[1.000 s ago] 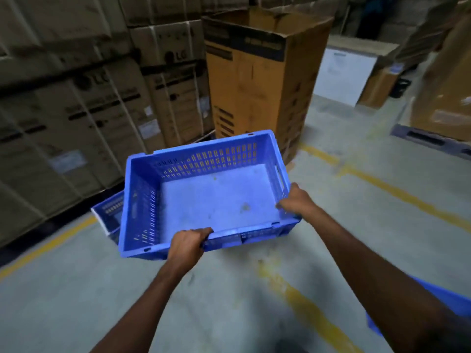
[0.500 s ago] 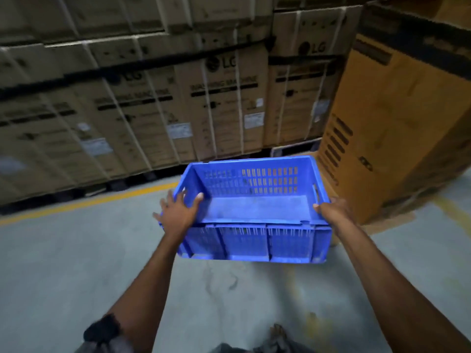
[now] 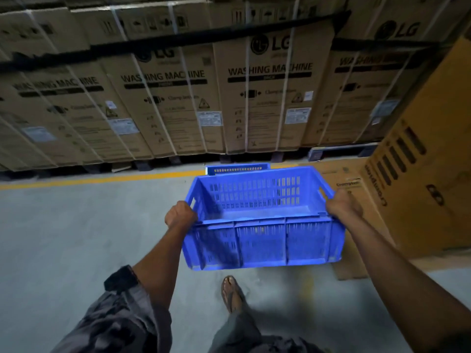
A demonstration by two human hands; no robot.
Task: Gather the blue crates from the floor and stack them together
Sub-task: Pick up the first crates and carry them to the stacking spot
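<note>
The left hand (image 3: 179, 215) and right hand (image 3: 342, 203) are gripping the end rims of an empty blue crate (image 3: 262, 240), holding it above the floor (image 3: 76, 225). Just beyond it, a second blue crate (image 3: 237, 169) is sitting on the floor. The carrying step is probably ending, and the next move calls for lowering the held crate squarely onto that one.

I'm looking at a dim scene, lit softly and seemingly from above, with no glare anywhere. The blue crate (image 3: 262, 240) is the most saturated thing I get. Its left inner wall sits in shade, and a vague dark shadow spreads on the floor (image 3: 76, 238) just below it. Directly behind the crate the cartons (image 3: 270, 98) read fairly sharp, but left of it their print smears, and their straight lines bow toward the frame edges.
</note>
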